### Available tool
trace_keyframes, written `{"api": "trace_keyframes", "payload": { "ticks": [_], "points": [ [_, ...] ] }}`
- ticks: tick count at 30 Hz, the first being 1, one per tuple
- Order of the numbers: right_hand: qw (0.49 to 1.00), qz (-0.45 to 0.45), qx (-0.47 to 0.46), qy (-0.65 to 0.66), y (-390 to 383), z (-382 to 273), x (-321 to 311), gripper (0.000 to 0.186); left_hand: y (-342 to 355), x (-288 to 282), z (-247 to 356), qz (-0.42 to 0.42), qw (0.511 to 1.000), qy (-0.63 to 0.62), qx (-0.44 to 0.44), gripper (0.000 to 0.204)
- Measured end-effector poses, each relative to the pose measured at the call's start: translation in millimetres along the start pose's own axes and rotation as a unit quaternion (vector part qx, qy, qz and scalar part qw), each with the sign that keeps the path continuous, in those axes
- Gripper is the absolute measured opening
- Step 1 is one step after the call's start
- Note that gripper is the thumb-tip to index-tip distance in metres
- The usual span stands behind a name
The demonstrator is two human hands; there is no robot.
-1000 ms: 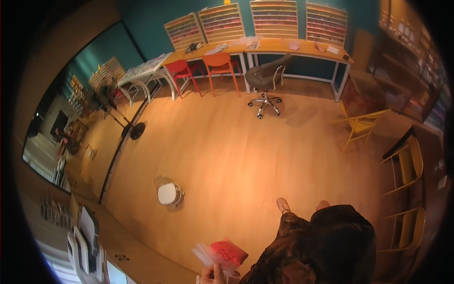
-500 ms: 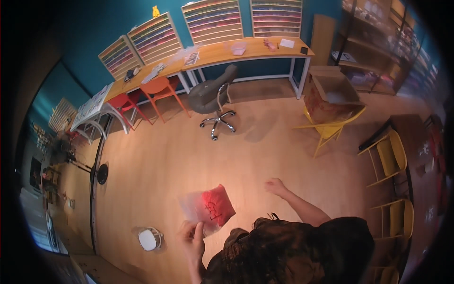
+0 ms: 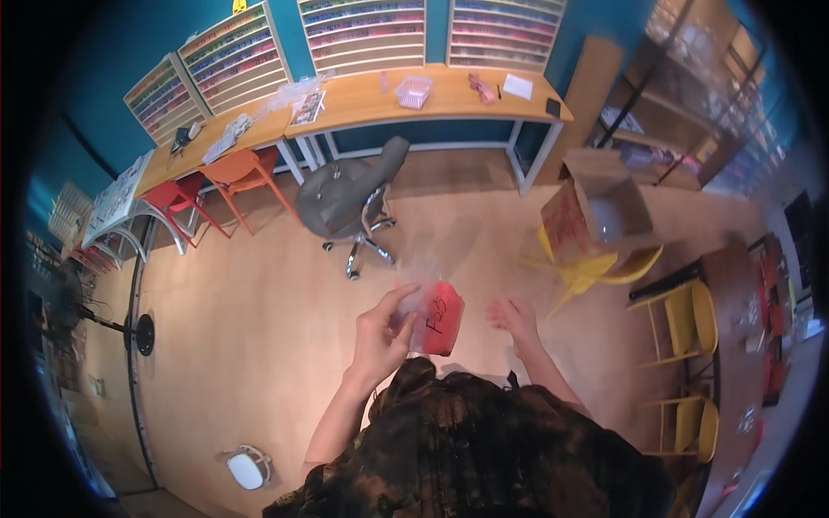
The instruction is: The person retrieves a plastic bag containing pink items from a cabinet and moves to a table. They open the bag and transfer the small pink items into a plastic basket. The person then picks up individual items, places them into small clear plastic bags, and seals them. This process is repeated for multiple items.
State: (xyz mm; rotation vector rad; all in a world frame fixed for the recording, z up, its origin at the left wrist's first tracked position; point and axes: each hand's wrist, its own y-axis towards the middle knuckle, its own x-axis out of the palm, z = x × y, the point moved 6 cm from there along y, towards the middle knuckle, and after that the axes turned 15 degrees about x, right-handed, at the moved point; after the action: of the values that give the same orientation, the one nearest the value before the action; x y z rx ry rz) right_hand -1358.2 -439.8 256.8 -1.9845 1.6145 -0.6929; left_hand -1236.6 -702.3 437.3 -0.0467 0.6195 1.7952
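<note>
Pinched in my left hand (image 3: 385,335) is a clear plastic bag (image 3: 443,319) with bright red stuff filling its right part and black handwriting across it. The bag's loose clear end spreads up past my fingers. What the red filling is, I cannot make out. To the right of the bag, my right hand (image 3: 513,321) is held apart from it with nothing in it, fingers spread and slightly blurred.
Ahead stands a grey swivel chair (image 3: 350,194) before a long wooden desk (image 3: 363,105) bearing a pink basket (image 3: 414,92). A cardboard box (image 3: 596,207) rests on a yellow chair (image 3: 574,272) at right. A small white stool (image 3: 245,470) stands lower left.
My view has shifted closer to the desk. My left hand has brought the bag up and rightward, nearer my right hand. The right hand's fingers have spread.
</note>
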Motion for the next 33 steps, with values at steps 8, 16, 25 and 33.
{"api": "trace_keyframes", "payload": {
  "ticks": [8, 16, 25, 33],
  "points": [
    [0.990, 0.046, 0.088, 0.102, 106, -52, -24, 0.025, 203, 8, -84, -0.006, 0.998, 0.025, 0.063, 0.057],
    [0.997, -0.014, -0.002, -0.070, 284, -157, -38, 0.023, 419, -17, -161, 0.058, 0.967, 0.236, 0.074, 0.050],
    [0.993, -0.026, 0.019, -0.114, 417, -274, -60, 0.024, 636, -88, -305, 0.072, 0.902, 0.426, 0.021, 0.045],
    [0.975, 0.030, 0.113, -0.188, 489, -303, -43, 0.026, 778, -179, -468, 0.107, 0.893, 0.436, -0.021, 0.046]
  ]
}}
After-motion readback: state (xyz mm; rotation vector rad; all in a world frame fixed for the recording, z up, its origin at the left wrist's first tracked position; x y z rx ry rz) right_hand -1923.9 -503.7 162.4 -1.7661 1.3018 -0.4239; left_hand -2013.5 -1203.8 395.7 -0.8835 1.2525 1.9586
